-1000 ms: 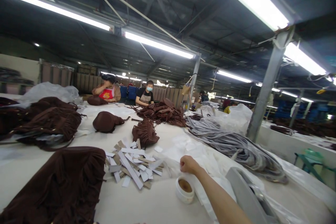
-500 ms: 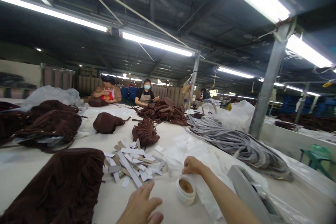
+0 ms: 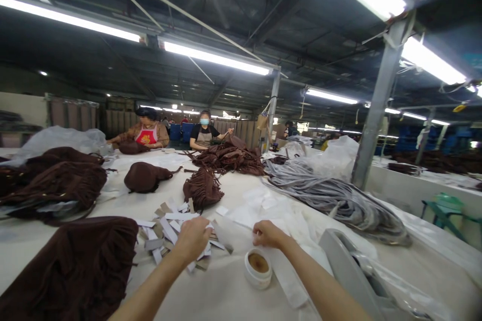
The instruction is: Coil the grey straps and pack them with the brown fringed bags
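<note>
My left hand (image 3: 193,238) reaches over a heap of white and tan paper strips (image 3: 169,228) on the white table, fingers curled down onto the strips; what they grip is hidden. My right hand (image 3: 266,233) rests closed on the table just beyond a small white pot (image 3: 258,268) with brown paste in it, pinching at thin white sheets (image 3: 259,208). A brown fringed suede bag (image 3: 73,271) lies at the near left.
More brown fringed bags (image 3: 56,180) lie left and at the far end (image 3: 228,155). Grey straps (image 3: 339,205) pile on the right by a steel post (image 3: 372,110). A grey tape dispenser (image 3: 350,276) sits near right. Two people sit at the table's far end.
My left hand came up from below the frame and moved forward onto the strip heap. My right hand stayed beside the pot. The view shifted slightly right.
</note>
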{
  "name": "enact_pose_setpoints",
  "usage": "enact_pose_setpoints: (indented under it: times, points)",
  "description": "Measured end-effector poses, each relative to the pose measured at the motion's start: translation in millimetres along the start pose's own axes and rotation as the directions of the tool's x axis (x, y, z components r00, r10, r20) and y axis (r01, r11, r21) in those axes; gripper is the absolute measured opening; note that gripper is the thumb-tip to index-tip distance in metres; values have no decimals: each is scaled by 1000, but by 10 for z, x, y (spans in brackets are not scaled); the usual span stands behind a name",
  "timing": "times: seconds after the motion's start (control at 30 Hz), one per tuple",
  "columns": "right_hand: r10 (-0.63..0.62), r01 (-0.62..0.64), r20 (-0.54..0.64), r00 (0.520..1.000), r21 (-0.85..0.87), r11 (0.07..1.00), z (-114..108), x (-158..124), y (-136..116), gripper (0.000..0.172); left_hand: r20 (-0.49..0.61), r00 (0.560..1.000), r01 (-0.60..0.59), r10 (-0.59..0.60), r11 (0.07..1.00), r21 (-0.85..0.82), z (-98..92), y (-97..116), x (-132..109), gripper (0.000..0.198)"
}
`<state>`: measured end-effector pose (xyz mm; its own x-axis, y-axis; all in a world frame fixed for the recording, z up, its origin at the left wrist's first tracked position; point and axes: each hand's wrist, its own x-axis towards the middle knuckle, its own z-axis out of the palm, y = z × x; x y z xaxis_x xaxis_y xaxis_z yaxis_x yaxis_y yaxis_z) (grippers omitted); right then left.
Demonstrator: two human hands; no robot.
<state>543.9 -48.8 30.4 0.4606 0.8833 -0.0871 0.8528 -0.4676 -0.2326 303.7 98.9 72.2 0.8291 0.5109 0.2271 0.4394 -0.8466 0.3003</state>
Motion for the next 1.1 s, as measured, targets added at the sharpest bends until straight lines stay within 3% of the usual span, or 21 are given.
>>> enact_pose_setpoints:
  times: [0.1,0.17,0.3,0.43,0.5,0.57,0.63,0.77,0.83,0.93,1.1]
  points:
    - [-28,28,2,1000,-18,999,18,-60,-41,21,-52,997,50,-54,997,-57,-482,-209,-154,28]
    - [-37,36,-4,999,-34,999,34,-115,-95,19,-53,995,76,-83,991,-110,-700,-338,-303,23]
    - [12,-11,19,1000,-61,998,31,-215,-189,20,5,988,150,-153,960,-236,-790,-556,-659,25]
    - [114,-103,130,985,-89,991,-59,-277,-212,22,81,978,207,-191,913,-351,-611,-689,-1028,37]
    - [148,-132,167,975,-107,985,-115,-292,-225,20,65,987,161,-148,922,-351,-483,-612,-1178,38]
    - [178,-155,210,961,-121,980,-153,-295,-251,19,-1,997,71,-74,964,-258,-333,-362,-1268,34]
    - [206,-178,261,943,-128,976,-159,-289,-281,19,-21,1000,-16,12,983,-183,-155,50,-1267,35]
    - [250,-224,345,905,-114,968,-93,-252,-287,19,132,976,-157,175,978,-136,297,956,-958,56]
    - [267,-250,387,883,-94,964,-53,-225,-245,20,166,978,-118,130,990,-78,541,1234,-720,80]
    - [282,-287,440,853,-56,956,-19,-183,-145,22,178,984,-8,19,998,-63,833,1340,-412,98]
    - [255,-319,505,825,42,947,-11,-136,6,20,111,990,-61,84,979,-196,945,1084,-179,67]
